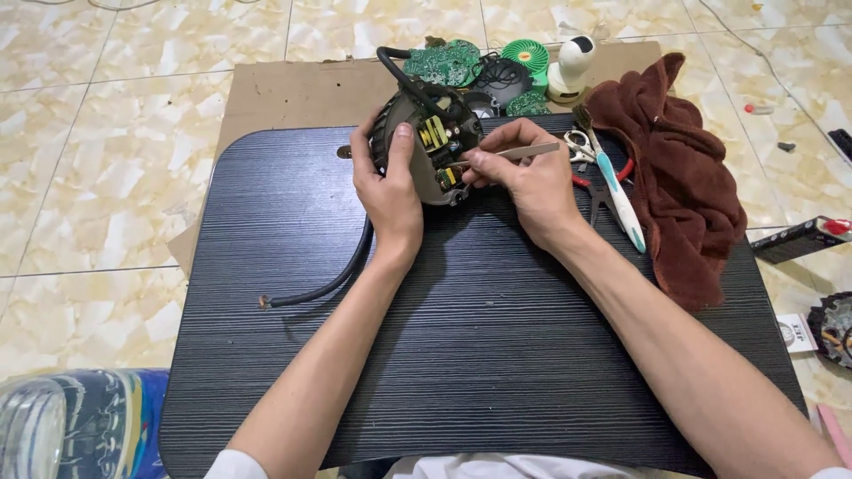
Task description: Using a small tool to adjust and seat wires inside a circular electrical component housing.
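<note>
Our left hand (pixel 388 191) clamped the round opened device (pixel 429 146) at the desk's (pixel 461 337) far edge; our right hand (pixel 524 177), just beside it, pinched tweezers (pixel 519 153) whose tips touched its circuit board.

The left hand (pixel 388 191) covers the left flank of the round opened device (pixel 432 146), and the right hand (pixel 524 177) hides where the tip of the thin tool (pixel 519 152) meets the circuit board. At the frame's right edge a dark round part (pixel 832 326) is cut off, as is the blue patterned object (pixel 80 421) at lower left. The scissors (pixel 590 164) lie partly under the toothbrush (pixel 614 191), and the small parts on the floor at upper right are too small to tell.
</note>
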